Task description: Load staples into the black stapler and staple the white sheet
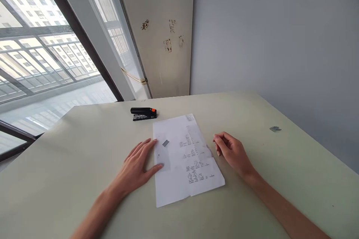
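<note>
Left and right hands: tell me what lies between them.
In the head view, the paper lies between the left hand and the right hand, with a small grey strip on it.

Daylight glares through the left-side window (36,44), fading across the dimmer grey wall (266,37).

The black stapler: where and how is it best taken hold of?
Probably by the solid right end of the stapler, beside its orange patch, pinched across the narrow body from above by the left hand, the nearer one. It lies lengthwise from left to right, so its long sides face near and far; its gap opens leftward, better avoided.
</note>
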`<state>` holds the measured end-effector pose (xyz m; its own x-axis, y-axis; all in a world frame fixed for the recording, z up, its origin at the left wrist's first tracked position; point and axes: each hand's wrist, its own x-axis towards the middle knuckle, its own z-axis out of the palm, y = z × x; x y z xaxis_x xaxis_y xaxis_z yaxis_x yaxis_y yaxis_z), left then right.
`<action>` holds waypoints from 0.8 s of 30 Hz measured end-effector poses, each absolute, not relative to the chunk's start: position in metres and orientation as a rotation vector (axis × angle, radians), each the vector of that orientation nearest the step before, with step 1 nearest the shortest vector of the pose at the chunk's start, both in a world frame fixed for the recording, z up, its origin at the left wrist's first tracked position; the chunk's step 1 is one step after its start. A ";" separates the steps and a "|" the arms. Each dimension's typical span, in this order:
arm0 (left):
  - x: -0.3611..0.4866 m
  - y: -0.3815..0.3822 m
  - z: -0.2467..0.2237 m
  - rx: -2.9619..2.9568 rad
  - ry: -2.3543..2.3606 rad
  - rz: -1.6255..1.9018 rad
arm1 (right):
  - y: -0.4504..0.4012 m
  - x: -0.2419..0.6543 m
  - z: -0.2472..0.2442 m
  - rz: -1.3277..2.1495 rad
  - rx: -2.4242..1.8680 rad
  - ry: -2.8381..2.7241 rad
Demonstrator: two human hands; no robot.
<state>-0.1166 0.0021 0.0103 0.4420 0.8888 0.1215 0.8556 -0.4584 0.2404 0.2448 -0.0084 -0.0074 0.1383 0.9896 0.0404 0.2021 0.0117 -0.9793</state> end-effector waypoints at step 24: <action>-0.206 0.048 0.020 2.044 2.033 0.606 | -0.007 0.234 -0.007 1.015 -1.403 -1.403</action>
